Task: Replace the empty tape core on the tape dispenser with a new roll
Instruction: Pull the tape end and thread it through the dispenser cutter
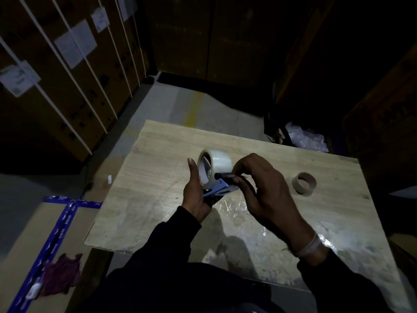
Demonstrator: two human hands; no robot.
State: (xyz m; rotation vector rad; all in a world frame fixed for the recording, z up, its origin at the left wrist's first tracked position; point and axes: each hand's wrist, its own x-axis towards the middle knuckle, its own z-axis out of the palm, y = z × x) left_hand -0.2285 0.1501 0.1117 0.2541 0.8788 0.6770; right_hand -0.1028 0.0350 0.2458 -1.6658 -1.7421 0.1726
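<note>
A blue tape dispenser [218,189] is held above the wooden table [158,177] with a new clear tape roll [220,162] sitting on its wheel. My left hand [195,190] grips the dispenser from the left, thumb up beside the roll. My right hand [264,186] pinches the dispenser's black roller end next to the roll. The empty brown cardboard core [304,183] stands on the table to the right, apart from both hands.
Crumpled clear film [232,207] lies on the table under my hands. A cardboard box with blue tape [56,236] and a dark red rag [62,275] sits at the lower left. Strapped cartons [67,86] line the left; a plastic bag [308,137] lies beyond the table.
</note>
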